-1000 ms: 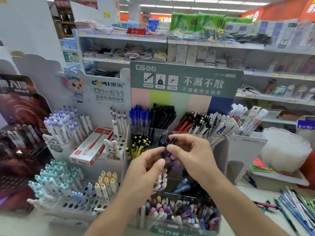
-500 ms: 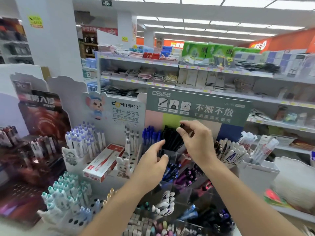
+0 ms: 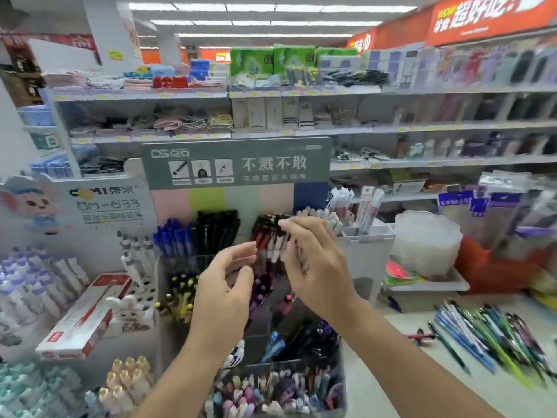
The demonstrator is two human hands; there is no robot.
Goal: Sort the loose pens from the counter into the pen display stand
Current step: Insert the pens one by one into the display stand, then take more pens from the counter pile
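Loose pens (image 3: 494, 336) lie fanned on the surface at right; the tiered pen display stand (image 3: 235, 164) holds upright colour-sorted pens.

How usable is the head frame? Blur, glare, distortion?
Head view: motion blur throughout, heaviest on the right shelves and the loose pens on the counter; both hands soft-edged, so the right hand grasp is unclear; ceiling light strips blown out; wide-angle bending at edges.

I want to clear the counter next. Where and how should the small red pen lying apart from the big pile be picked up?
Pinch the red pen across its barrel near the middle, coming straight down from above. It lies flat and roughly crosswise on the counter, left of the pen pile, so both its long sides look free.
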